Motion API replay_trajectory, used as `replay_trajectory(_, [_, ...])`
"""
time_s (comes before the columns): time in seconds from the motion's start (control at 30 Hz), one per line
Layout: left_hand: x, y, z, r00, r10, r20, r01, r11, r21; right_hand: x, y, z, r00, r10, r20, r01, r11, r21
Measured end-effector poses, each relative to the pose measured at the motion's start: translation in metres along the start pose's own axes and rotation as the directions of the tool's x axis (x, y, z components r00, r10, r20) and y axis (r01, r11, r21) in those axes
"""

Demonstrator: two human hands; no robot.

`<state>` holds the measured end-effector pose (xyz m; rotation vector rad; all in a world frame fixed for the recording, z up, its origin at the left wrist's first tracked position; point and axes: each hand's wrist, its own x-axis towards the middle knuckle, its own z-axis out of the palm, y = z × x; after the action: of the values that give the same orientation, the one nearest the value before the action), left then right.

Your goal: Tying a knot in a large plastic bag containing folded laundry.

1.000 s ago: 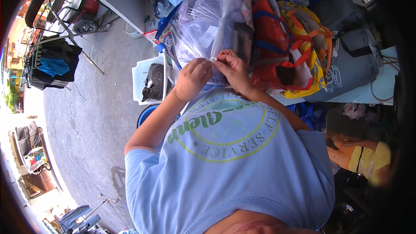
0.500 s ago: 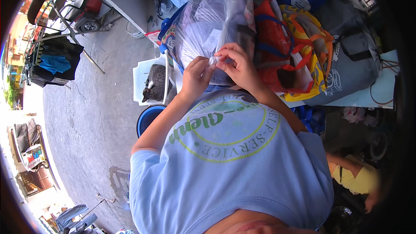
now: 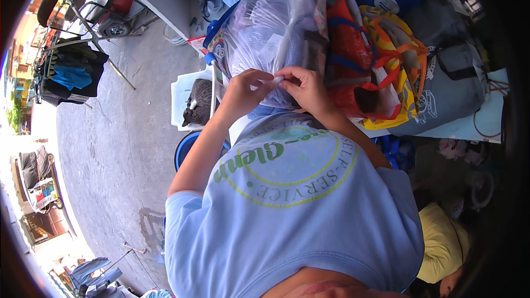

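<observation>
A large clear plastic bag (image 3: 292, 14) stuffed with folded pale lavender cloth stands right in front of my body, a small white paper slip (image 3: 271, 45) showing on it. At its near side, my left hand (image 3: 244, 92) and my right hand (image 3: 303, 87) meet with bent fingers. Between the fingertips of both hands is a small whitish twist of plastic (image 3: 278, 79), which looks like the gathered end of the bag. My fingers partly cover it, so whether it is knotted does not show.
Right of the bag stand a red tote (image 3: 350, 38), a yellow bag (image 3: 406, 91) and a grey bag (image 3: 455, 88). To the left, a cat (image 3: 200, 102) lies in a white bin (image 3: 178, 96) above a blue basket (image 3: 181, 152). Someone in yellow (image 3: 444, 245) is at lower right.
My left fingers have spread a little and my wrists have turned slightly, with the twist still between both hands. The person in yellow has moved downward in view.
</observation>
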<state>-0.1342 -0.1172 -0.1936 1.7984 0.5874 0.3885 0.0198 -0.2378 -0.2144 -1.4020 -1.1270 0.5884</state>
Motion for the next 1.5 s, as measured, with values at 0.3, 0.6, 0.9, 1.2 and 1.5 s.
replay_trajectory(0.3, [0.003,-0.005,0.017,0.959,0.153,-0.240,-0.084,0.958,0.276,-0.003,-0.007,0.011,0.973,-0.228,-0.045,0.212,0.949,-0.234])
replay_trajectory(0.6, [0.019,0.013,0.014,0.822,0.544,-0.166,-0.326,0.689,0.647,-0.007,0.006,0.010,0.975,-0.213,-0.059,0.200,0.965,-0.167])
replay_trajectory(0.9, [-0.007,0.048,-0.012,0.991,-0.130,0.022,0.131,0.953,-0.273,-0.009,0.000,0.008,0.903,-0.407,0.138,0.391,0.648,-0.653])
replay_trajectory(1.2, [-0.010,0.055,0.034,0.999,0.007,-0.045,-0.012,0.991,-0.130,0.010,0.029,0.014,0.863,-0.398,0.310,0.479,0.840,-0.255])
replay_trajectory(1.5, [-0.015,0.033,0.004,0.918,0.393,0.045,-0.339,0.721,0.604,0.022,0.048,0.016,0.933,-0.294,0.210,0.342,0.906,-0.250])
